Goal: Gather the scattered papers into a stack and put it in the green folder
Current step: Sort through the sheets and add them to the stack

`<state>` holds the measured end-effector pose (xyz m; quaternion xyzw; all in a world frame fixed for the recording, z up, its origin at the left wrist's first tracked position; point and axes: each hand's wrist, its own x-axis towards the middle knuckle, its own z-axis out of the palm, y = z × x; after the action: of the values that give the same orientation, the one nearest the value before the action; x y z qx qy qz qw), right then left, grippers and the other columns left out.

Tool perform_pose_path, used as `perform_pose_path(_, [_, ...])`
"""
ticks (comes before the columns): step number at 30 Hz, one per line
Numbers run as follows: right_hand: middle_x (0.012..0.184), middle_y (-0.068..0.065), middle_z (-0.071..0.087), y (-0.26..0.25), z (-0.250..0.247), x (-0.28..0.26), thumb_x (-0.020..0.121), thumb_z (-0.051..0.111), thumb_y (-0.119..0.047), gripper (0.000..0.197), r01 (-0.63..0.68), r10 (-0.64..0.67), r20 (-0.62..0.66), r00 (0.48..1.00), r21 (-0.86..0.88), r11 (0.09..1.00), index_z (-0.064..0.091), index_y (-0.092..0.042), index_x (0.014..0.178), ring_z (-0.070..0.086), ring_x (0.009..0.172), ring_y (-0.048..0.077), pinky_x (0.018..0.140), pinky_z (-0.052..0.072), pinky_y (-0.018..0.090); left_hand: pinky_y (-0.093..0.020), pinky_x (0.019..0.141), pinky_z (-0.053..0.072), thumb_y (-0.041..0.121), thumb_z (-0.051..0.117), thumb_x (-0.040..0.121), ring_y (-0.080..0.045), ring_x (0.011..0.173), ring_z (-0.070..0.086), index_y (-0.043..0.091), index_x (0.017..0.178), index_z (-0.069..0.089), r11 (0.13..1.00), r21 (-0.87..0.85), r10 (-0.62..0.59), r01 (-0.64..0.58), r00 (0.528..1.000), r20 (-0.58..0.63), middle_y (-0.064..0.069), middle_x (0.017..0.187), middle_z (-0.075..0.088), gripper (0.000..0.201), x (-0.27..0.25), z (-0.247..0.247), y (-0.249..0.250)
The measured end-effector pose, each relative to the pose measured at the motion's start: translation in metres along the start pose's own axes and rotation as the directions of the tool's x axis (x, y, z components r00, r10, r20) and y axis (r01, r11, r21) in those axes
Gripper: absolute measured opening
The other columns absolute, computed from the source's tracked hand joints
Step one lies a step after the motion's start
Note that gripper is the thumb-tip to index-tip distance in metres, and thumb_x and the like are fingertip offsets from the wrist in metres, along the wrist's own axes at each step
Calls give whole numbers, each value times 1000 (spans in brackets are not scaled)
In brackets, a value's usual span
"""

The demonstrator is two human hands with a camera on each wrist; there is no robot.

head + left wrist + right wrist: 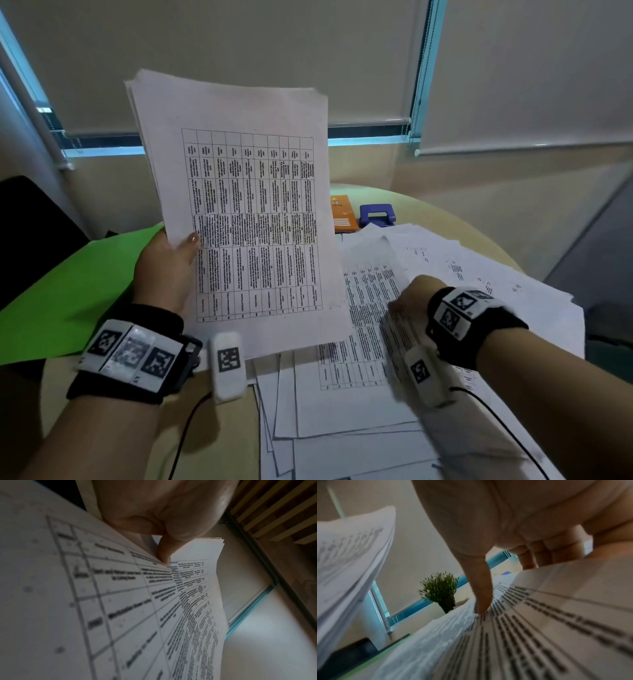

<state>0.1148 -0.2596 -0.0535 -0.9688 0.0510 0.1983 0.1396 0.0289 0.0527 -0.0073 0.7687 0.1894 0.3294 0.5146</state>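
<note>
My left hand (171, 263) holds a stack of printed table sheets (239, 205) upright above the table, with the thumb (164, 555) pressed on the front page (188, 588). The green folder (68, 281) lies flat on the table to the left, under that hand. My right hand (416, 294) is down on the scattered papers (359, 411) at the right. Its thumb (481, 595) presses a printed sheet (556, 615) whose near part curves up to the curled fingers (530, 561). The held stack (351, 547) shows at the left of the right wrist view.
An orange booklet (342, 212) and a blue hole punch (376, 214) sit at the back of the round table (219, 438). A small potted plant (440, 588) stands beyond the papers. A black chair (34, 233) is at the far left.
</note>
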Motion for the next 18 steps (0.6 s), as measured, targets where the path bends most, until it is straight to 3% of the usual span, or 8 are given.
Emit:
perform_pose_path(2, [106,10,62,-5,4,3,78,65,-57,62,-32,31,-20,999,-54,998,60,-5,112,60,103,24,85,48,29,-26,86,37,18,53,96,-17,96,53,6,121,59,1000,-4,-2,3,1000,6,-3,107,60,29,-1,0,-1])
perform_pose_path(4, [107,8,64,-6,6,4,68,68,-65,72,-31,31,-1,1000,-73,997,60,-8,111,61,102,24,91,50,33,-26,85,38,18,53,96,-18,96,54,7,120,59,1000,-26,-17,18,1000,10,-2,106,60,28,-1,0,-2])
perform_pose_path(7, [122,8,61,-7,5,4,67,73,-59,80,-56,57,46,997,-16,998,54,-6,124,57,112,26,95,47,34,-26,84,37,18,52,96,-19,95,54,6,119,59,999,-31,-27,28,999,21,-3,104,60,26,-2,1,-3])
perform_pose_path(12, [119,10,64,-7,2,0,68,79,-46,69,-52,49,69,996,39,998,59,-4,120,59,110,26,93,48,32,-31,88,42,19,52,96,-21,95,55,6,120,59,999,-21,-30,31,999,38,-6,105,61,28,-3,1,-5])
perform_pose_path(15, [100,6,67,-8,5,1,73,77,-41,56,-45,43,55,998,35,998,62,-6,113,63,95,23,80,50,28,-37,93,44,20,53,96,-24,98,58,7,119,59,999,-23,-41,42,998,47,-8,106,62,27,-1,1,-8])
perform_pose_path(18, [80,2,59,-11,5,4,79,72,-38,48,-28,29,-7,1000,62,998,61,-4,110,55,75,19,64,42,23,-41,96,46,20,54,95,-27,102,60,9,118,60,998,-37,-50,51,998,41,-9,108,64,26,0,0,-11])
